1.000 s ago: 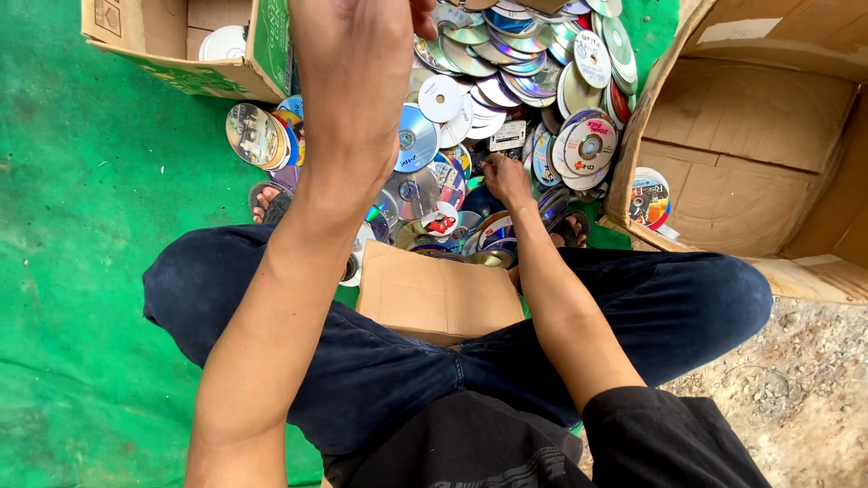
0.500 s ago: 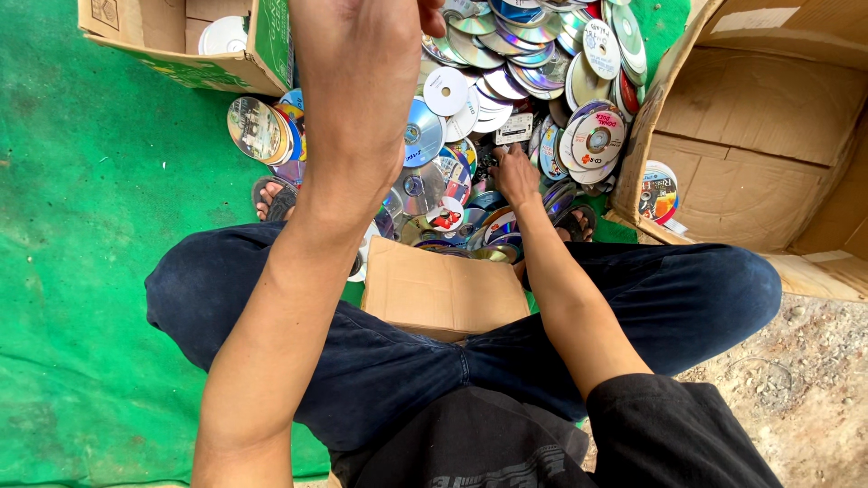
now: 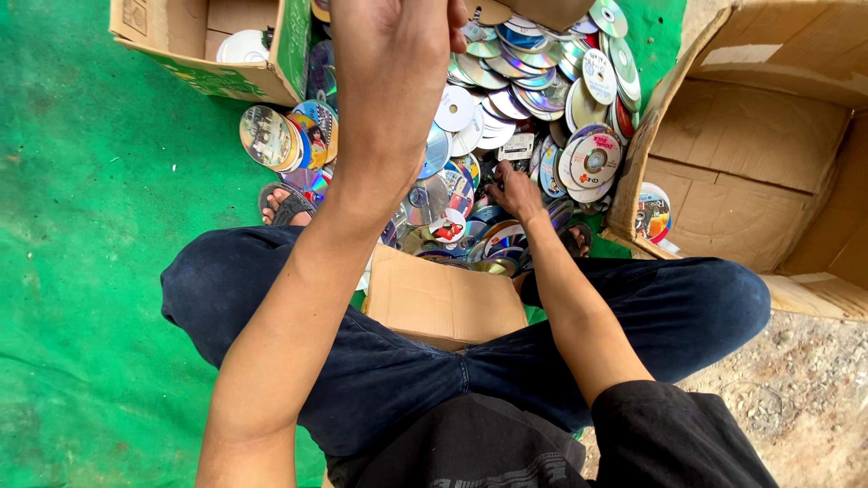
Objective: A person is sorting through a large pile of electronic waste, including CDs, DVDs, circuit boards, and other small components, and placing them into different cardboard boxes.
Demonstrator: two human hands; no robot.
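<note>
Discs (image 3: 506,108): lying in a loose, overlapping heap on the green mat, spreading ahead of both hands; silver, white and printed faces are showing.
Right hand (image 3: 514,192): reaching down into the near edge of the heap, knuckles up, fingers curling in among the discs; whether it is pinching one cannot be told, since the fingertips are hiding.
Left hand (image 3: 402,63): hanging raised close to the camera, above the heap, back facing up, fingers drawn together and pointing away; anything it may be holding is lying out of sight behind it.
Small box (image 3: 445,298): sitting just behind the right hand, between the knees, top face closed and plain brown.
Open box (image 3: 217,45): standing to the left of the left hand, a white disc showing inside.
Large box (image 3: 759,154): lying on its side to the right of the right hand, mouth opening toward the heap, one printed disc leaning at its near corner.
Mat (image 3: 90,271): green, spreading out left of both arms.
Legs (image 3: 687,307): in dark jeans, folding around the small box.
</note>
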